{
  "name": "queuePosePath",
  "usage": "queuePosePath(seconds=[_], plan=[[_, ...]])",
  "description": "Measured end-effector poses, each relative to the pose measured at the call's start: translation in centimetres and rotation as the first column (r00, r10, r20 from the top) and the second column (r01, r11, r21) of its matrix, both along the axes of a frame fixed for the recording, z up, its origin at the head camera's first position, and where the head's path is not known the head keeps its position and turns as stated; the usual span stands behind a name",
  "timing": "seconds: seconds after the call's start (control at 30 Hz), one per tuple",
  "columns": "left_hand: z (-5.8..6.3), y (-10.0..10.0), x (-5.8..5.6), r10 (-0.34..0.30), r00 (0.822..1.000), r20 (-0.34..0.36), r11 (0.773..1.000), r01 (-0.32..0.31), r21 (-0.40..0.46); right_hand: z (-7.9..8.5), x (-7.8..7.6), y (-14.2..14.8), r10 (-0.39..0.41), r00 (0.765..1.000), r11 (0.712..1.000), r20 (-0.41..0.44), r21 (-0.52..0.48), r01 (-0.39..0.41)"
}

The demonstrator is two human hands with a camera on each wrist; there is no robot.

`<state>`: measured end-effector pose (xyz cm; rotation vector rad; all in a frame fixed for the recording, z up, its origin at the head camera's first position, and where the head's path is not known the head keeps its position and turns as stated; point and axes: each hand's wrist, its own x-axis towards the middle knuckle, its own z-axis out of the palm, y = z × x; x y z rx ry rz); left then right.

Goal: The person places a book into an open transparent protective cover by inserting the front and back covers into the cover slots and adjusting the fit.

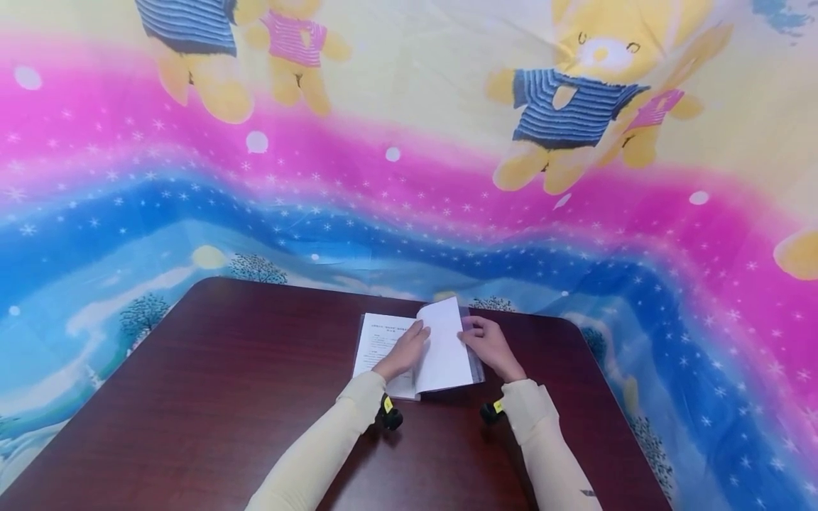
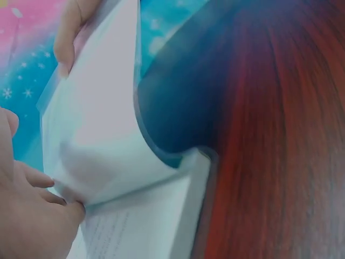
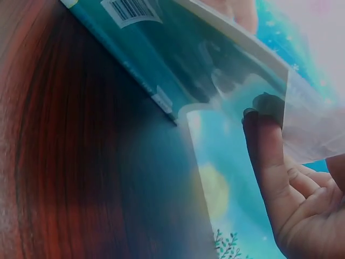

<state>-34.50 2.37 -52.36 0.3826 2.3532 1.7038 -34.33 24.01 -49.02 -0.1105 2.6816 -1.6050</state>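
A book point(image 1: 441, 351) lies open on the table, its left page printed and its back part raised. The raised side shows a blank white leaf point(image 2: 102, 108) and, on the outside, a teal back cover point(image 3: 194, 65) with a barcode. A clear plastic jacket point(image 3: 312, 132) extends past the cover's edge. My left hand point(image 1: 405, 349) rests its fingertips on the white leaf near the fold. My right hand point(image 1: 491, 346) pinches the outer edge of the back cover and jacket, thumb on the leaf side and a straight finger behind.
The dark red-brown table point(image 1: 211, 397) extends around the book, its far edge close behind. A printed cloth point(image 1: 409, 199) with bears and snowflakes hangs beyond the table. Black wrist devices point(image 1: 390, 415) sit under both cream sleeves point(image 1: 319, 447).
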Motion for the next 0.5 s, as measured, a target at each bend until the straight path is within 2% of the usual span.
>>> queuePosePath(seconds=[0.17, 0.3, 0.4, 0.5], plan=[[0.6, -0.1, 0.1, -0.015, 0.999, 0.042, 1.0, 0.015, -0.01, 0.6, 0.2, -0.9, 0.037, 0.999, 0.999, 0.018, -0.006, -0.037], [0.6, -0.3, 0.0, -0.018, 0.999, -0.027, 0.998, 0.016, -0.056, 1.0, 0.1, -1.6, 0.072, 0.997, 0.997, 0.015, -0.015, -0.071], [0.6, -0.7, -0.1, -0.014, 0.997, -0.078, 0.999, 0.01, -0.051, 1.1, 0.1, -2.2, 0.102, 0.995, 0.994, 0.007, -0.031, -0.102], [0.6, -1.2, -0.1, -0.011, 0.996, -0.089, 1.0, 0.01, -0.018, 1.1, 0.0, -2.6, 0.15, 0.989, 0.987, -0.002, -0.057, -0.15]])
